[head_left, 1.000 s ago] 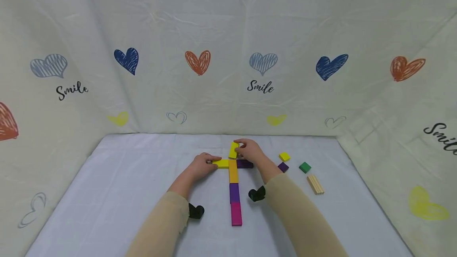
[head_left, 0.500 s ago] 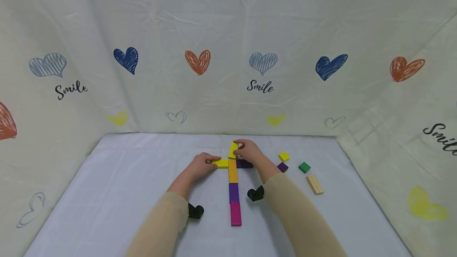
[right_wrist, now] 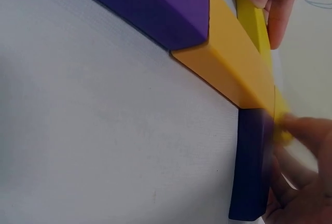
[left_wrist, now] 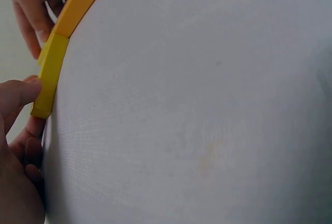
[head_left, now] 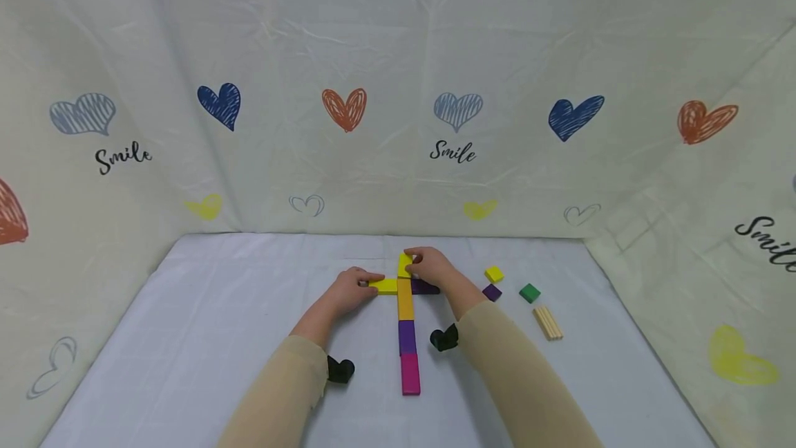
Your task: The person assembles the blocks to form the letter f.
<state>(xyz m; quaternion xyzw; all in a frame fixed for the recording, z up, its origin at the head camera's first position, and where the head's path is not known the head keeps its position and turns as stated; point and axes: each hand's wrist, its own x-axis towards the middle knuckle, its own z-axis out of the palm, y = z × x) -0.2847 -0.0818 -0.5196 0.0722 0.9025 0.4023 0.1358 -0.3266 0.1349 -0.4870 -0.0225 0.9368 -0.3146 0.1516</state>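
Observation:
Flat blocks lie joined in a cross on the cloth. Its upright has a magenta block [head_left: 410,374] nearest, then a purple block [head_left: 407,337], then an orange block [head_left: 405,299]. My left hand [head_left: 349,292] holds the outer end of the left-side yellow block [left_wrist: 52,73] between thumb and fingers. With thumb and fingertips, my right hand [head_left: 433,267] pinches the far yellow block [head_left: 404,265], which stands in line beyond the orange one. A dark purple block [right_wrist: 251,164] forms the right side, partly under the right hand in the head view.
To the right lie a small yellow block [head_left: 494,274], a small purple block [head_left: 492,292], a green block [head_left: 530,293] and several pale wooden sticks [head_left: 548,323] side by side. A heart-printed cloth [head_left: 398,178] hangs behind the white-covered table [head_left: 205,337].
The far yellow block, tilted before, now lines up straight with the orange block and meets its end. The right hand moved slightly toward the body with it. The left hand kept still.

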